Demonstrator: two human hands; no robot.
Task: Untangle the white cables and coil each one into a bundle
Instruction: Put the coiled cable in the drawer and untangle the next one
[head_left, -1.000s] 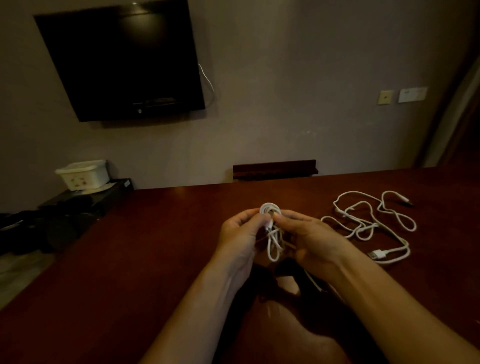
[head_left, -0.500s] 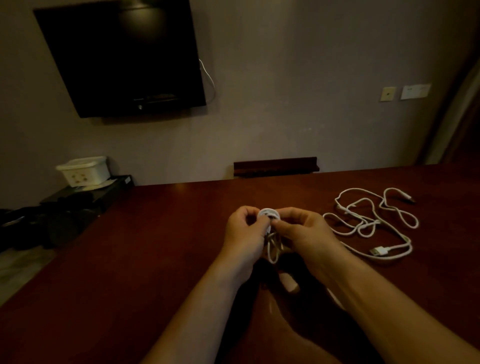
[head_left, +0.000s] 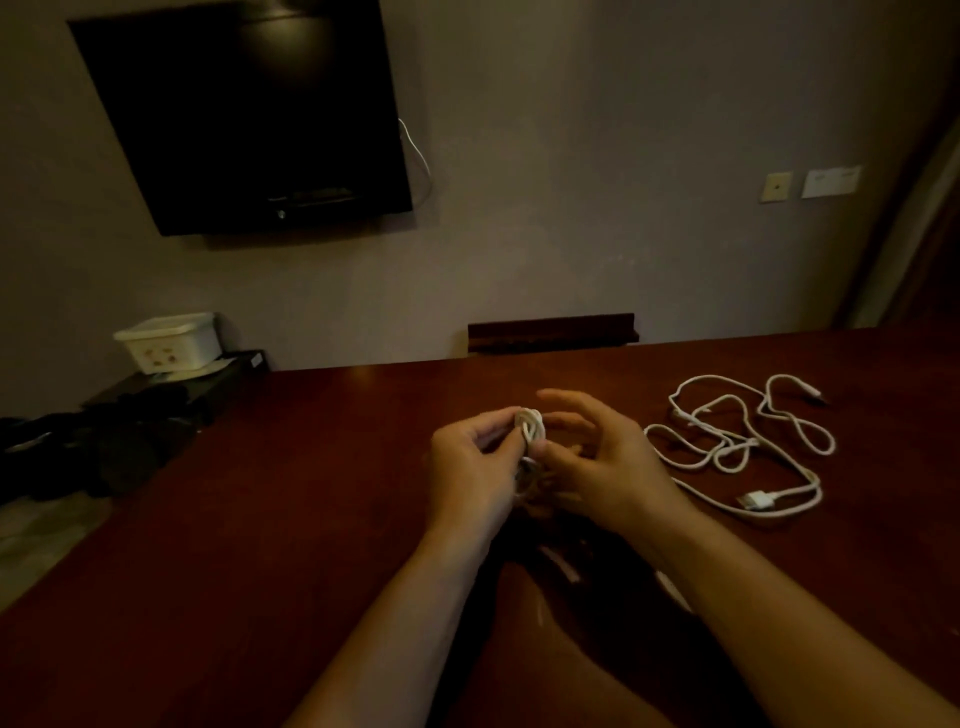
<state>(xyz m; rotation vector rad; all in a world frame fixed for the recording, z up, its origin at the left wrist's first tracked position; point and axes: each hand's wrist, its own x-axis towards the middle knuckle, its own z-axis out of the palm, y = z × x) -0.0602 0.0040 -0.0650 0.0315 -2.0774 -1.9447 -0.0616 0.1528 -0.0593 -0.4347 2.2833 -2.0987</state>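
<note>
A small coil of white cable (head_left: 530, 427) sits between my two hands above the dark red table (head_left: 311, 519). My left hand (head_left: 475, 467) pinches the coil with curled fingers. My right hand (head_left: 597, 462) has its thumb against the coil while its fingers are spread and lifted off it. The lower part of the coil is hidden between my palms. To the right, a second white cable (head_left: 743, 447) lies loose and looped on the table, its flat white plug (head_left: 756, 501) near my right wrist.
A black screen (head_left: 244, 114) hangs on the back wall. Beyond the table's left edge is a dark low stand with a white box (head_left: 169, 343). A dark wooden chair back (head_left: 553, 332) rises behind the table's far edge.
My right hand's fingers have lifted and spread away from the coil, which they gripped before. The coil looks tighter, with less cable hanging below it.
</note>
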